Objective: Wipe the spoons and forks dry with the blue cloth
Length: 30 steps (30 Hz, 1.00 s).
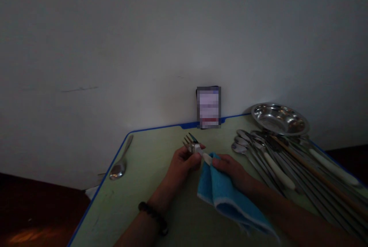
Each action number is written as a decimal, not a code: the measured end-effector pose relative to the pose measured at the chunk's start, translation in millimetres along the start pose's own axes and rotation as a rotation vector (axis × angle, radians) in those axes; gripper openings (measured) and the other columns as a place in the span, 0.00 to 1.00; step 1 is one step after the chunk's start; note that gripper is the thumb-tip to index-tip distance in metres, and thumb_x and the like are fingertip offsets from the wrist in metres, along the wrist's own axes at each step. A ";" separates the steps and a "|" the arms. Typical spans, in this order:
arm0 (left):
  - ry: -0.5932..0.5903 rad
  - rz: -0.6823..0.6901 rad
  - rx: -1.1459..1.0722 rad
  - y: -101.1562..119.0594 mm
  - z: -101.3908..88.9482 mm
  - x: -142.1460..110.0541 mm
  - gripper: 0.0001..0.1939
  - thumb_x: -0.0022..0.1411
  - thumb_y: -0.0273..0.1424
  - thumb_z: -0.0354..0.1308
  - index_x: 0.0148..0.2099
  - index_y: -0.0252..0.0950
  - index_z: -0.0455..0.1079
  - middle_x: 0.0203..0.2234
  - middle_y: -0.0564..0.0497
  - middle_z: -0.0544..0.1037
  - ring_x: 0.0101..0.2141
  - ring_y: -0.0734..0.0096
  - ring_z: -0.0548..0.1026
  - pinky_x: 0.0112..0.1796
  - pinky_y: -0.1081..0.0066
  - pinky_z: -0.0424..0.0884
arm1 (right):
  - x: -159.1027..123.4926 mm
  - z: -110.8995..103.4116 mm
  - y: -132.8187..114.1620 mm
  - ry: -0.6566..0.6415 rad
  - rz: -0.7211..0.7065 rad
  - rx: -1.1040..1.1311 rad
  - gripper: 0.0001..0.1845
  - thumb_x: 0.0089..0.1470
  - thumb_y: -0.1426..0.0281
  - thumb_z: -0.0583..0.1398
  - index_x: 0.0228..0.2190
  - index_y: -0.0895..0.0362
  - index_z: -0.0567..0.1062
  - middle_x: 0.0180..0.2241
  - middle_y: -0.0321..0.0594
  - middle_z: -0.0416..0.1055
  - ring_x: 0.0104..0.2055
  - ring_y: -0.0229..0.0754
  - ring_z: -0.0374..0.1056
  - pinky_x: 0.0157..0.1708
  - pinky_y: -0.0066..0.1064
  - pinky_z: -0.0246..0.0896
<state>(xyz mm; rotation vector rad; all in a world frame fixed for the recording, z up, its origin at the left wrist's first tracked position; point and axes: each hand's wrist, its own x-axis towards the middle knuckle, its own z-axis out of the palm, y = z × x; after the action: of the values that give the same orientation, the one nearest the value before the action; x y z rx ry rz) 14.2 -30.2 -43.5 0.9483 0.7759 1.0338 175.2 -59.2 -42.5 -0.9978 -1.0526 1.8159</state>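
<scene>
My left hand (185,159) is closed around the neck of a fork (190,145), thumb on the near side. The tines point up and away toward the wall, and part of a pale handle shows between my hands. In my right hand (230,167) a blue cloth (221,191) is gripped against the handle end of the fork. The cloth's lower part hangs in folds over the table, and it hides the rest of the handle. A dark, thin pointed shape shows just behind the tines; I cannot make out what it is.
A spoon (117,168) lies alone at the table's left edge. On the right, several spoons and other utensils (267,155) lie in a heap, some with white handles, beside a metal bowl (280,120). A phone (209,107) leans against the wall at the table's (138,201) back edge.
</scene>
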 end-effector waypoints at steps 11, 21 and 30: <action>0.072 0.024 0.055 2.0 0.1 4.7 0.20 0.50 0.38 0.63 0.45 0.36 0.71 0.15 0.60 0.62 0.17 0.82 0.58 0.20 0.79 0.53 | 1.9 -0.4 -8.5 0.035 0.040 0.129 0.18 0.46 0.57 0.59 0.21 0.59 0.66 0.17 0.30 0.58 0.19 0.30 0.54 0.20 0.24 0.52; -0.026 -0.086 -0.087 12.8 6.1 -0.4 0.18 0.42 0.36 0.67 0.37 0.33 0.73 0.17 0.56 0.69 0.17 0.81 0.64 0.20 0.79 0.58 | 1.7 -7.3 -1.7 -0.275 0.025 -0.004 0.18 0.43 0.61 0.64 0.35 0.60 0.70 0.25 0.33 0.65 0.23 0.29 0.60 0.24 0.22 0.56; 0.013 -0.061 0.070 4.9 -1.3 3.7 0.16 0.45 0.36 0.65 0.36 0.34 0.71 0.17 0.58 0.66 0.18 0.81 0.63 0.20 0.79 0.56 | 2.8 -5.2 -2.8 -0.185 0.014 -0.077 0.18 0.49 0.56 0.58 0.31 0.60 0.69 0.22 0.31 0.60 0.20 0.28 0.55 0.20 0.21 0.53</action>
<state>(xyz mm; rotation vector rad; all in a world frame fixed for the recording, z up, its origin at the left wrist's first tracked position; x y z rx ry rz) 12.6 -25.4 -39.9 0.9727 0.8518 0.9658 179.5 -54.2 -42.4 -0.8965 -1.2380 1.9198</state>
